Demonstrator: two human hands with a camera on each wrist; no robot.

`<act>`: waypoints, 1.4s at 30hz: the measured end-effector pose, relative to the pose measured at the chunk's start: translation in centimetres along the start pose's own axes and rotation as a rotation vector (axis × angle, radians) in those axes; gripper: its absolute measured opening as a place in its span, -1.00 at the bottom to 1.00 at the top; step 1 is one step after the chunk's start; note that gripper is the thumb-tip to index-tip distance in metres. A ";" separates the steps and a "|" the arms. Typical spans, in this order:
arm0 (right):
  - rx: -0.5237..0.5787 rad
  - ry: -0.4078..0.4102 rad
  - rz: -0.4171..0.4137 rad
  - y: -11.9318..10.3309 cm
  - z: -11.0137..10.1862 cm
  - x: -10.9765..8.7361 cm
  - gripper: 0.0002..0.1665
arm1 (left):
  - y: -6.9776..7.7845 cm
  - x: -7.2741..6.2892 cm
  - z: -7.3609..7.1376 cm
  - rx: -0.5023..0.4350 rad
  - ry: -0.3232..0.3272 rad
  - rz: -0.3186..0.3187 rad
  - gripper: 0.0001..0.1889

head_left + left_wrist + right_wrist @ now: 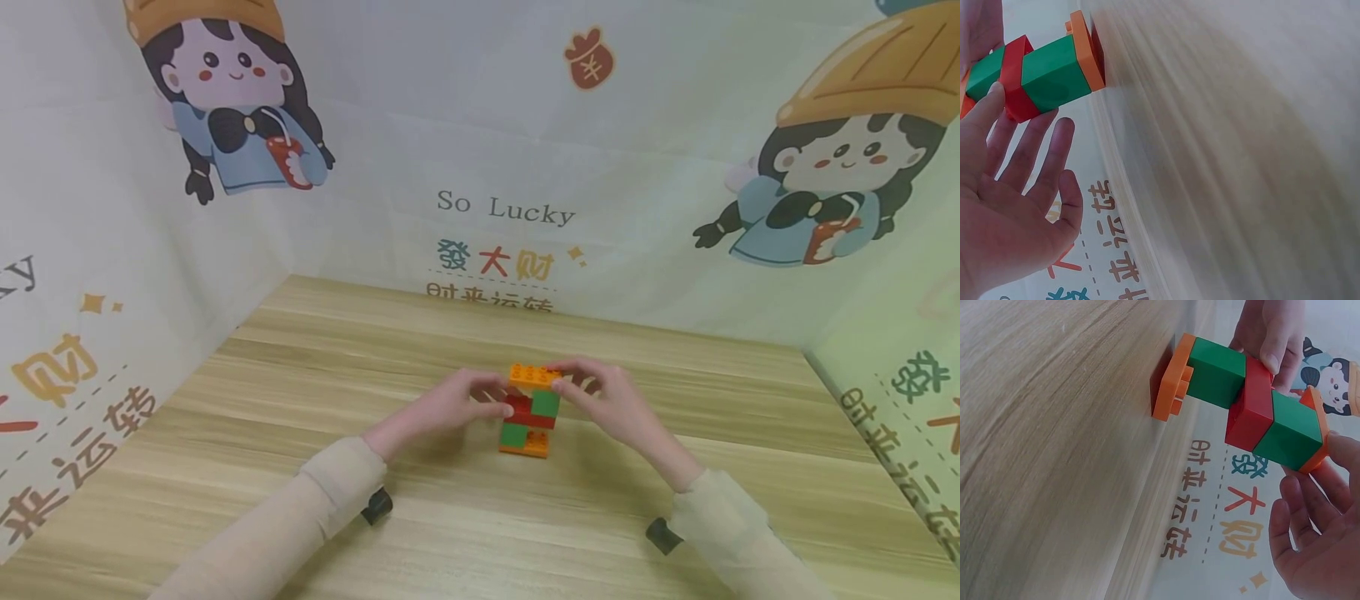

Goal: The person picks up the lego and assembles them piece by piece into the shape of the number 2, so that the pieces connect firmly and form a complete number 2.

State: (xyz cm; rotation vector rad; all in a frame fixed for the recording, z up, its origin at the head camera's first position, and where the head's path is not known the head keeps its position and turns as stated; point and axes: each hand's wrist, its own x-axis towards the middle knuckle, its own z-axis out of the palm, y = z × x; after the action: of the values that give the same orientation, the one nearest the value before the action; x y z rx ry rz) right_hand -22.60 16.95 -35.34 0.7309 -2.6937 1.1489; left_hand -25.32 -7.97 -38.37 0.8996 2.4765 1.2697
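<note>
A stack of toy building blocks stands on the table: a flat orange brick point(522, 452) at the bottom, a green block point(513, 435) on its left part, a red brick point(1251, 411) across that, another green block point(545, 403) towards the right, and an orange brick point(531, 379) on top. My left hand point(461, 400) pinches the red brick from the left, thumb in front and fingers behind; the left wrist view shows its lower fingers spread. On the other side my right hand point(611, 404) holds the top orange brick by its right end, between thumb and fingers.
The wood-grain table point(300, 358) meets a printed white cloth point(375, 208) behind and at both sides. A small black object point(377, 506) sits under the left sleeve, and a second black object point(663, 536) under the right sleeve.
</note>
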 end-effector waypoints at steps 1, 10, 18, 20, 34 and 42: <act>0.000 0.002 -0.002 0.0 0.0 0.1 -0.66 | 0.0 0.0 0.0 -0.002 -0.001 0.002 -0.69; 0.013 0.011 0.035 0.6 0.6 0.6 -0.64 | -0.1 0.5 0.0 -0.001 0.009 -0.018 -0.72; -0.080 -0.036 -0.073 1.2 1.1 0.5 -0.25 | -0.5 1.2 0.1 0.013 0.048 -0.017 -0.74; -0.102 -0.055 -0.096 1.3 1.1 0.5 -0.14 | -0.6 1.4 0.1 0.014 0.054 -0.018 -0.74; -0.104 -0.089 -0.056 2.0 1.3 0.7 0.06 | -1.1 1.9 0.0 -0.005 0.061 -0.034 -0.73; -0.099 -0.082 -0.075 2.5 1.5 1.3 0.01 | -1.2 1.9 0.1 0.008 0.059 -0.038 -0.68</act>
State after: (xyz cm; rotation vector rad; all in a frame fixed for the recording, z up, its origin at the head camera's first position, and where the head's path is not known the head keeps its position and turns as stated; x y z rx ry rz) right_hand -24.76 16.86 -37.61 0.8733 -2.7399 0.9825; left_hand -27.30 -7.23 -39.26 0.8245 2.5328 1.2928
